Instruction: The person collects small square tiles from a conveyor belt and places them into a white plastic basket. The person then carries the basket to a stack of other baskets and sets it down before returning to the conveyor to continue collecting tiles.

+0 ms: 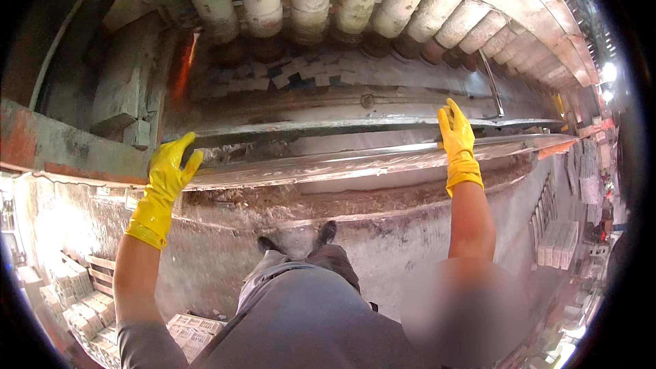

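Note:
Both my hands wear yellow rubber gloves. My left hand is at the left end of a long shiny panel, thumb and fingers apart with a dark gap between them. On the right, my right hand is over the panel's far edge, its fingers loosely spread and pointing away from me. Its thumb side is beside the metal edge; whether it touches is hard to tell. Beyond the panel, a long grey bar runs almost parallel to it. Neither hand visibly grips anything.
Thick grey rollers or pipes line the far side, above scattered pale rectangular pieces. A heavy beam stands at left. A thin metal rod leans beyond my right hand. Stacked blocks lie lower left, others at right.

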`<control>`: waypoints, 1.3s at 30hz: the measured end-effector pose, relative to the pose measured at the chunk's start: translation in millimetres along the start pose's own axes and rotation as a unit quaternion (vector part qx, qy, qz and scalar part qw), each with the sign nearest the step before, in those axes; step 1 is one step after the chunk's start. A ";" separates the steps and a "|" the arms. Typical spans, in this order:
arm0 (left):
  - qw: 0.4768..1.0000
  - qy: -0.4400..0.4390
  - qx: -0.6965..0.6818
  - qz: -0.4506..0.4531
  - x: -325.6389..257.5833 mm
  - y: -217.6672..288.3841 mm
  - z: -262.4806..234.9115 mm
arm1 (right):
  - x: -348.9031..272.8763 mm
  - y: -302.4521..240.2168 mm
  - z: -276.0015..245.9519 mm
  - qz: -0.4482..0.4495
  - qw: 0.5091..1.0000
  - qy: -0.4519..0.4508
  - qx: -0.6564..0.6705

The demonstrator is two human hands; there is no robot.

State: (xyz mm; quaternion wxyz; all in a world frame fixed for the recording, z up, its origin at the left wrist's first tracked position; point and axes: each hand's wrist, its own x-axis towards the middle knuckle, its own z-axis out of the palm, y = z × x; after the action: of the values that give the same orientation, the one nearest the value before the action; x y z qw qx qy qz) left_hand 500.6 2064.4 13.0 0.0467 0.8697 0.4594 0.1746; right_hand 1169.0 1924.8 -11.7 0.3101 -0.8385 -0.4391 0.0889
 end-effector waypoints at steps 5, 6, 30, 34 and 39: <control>0.983 -0.028 -0.059 -0.169 1.2 -7.7 8.3 | 17.2 27.6 -8.1 -0.006 0.999 0.022 -0.038; 0.977 -0.026 -0.067 -0.202 -0.8 -17.5 14.3 | 21.8 37.4 -10.0 -0.012 0.998 0.032 -0.047; 0.957 0.044 -0.011 -0.287 1.0 -73.1 41.2 | 68.8 85.1 -45.6 0.117 0.958 0.010 -0.263; 0.951 0.024 -0.033 -0.305 1.4 -81.6 37.3 | 70.1 83.2 -44.7 0.115 0.959 0.025 -0.256; 0.948 0.027 0.005 -0.318 3.8 -70.4 32.5 | 68.8 73.1 -46.9 0.120 0.960 0.017 -0.252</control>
State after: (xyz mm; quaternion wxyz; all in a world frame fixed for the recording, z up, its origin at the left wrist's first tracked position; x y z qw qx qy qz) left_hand 458.7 2110.4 -33.4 0.0835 0.6736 0.7140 0.1718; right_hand 1279.8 1927.7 -9.8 0.0832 -0.9375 -0.3380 -0.0021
